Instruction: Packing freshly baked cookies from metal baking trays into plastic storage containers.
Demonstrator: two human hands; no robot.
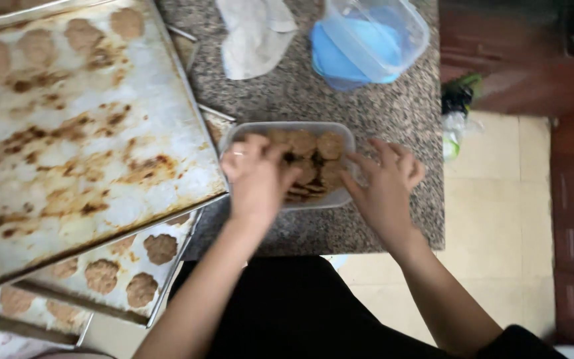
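The left hand point(255, 174) lies over the cookies point(313, 159) in the clear plastic box point(287, 127) on the stone counter point(380, 119), fingers bent, grasp unclear. The right hand point(385, 181) touches the box side, fingers spread. Farther are a baking tray point(88, 119), a cloth point(254, 33) and a blue-lidded container point(367, 40).

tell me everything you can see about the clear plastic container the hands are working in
The clear plastic container is a shallow rectangular tub with rounded corners and no lid, looking like translucent plastic. It sits flat on the speckled granite counter, next to the baking trays. It is nearly full of round brown cookies packed in overlapping rows. The left hand reaches into it over the cookies; the right hand is at its right edge.
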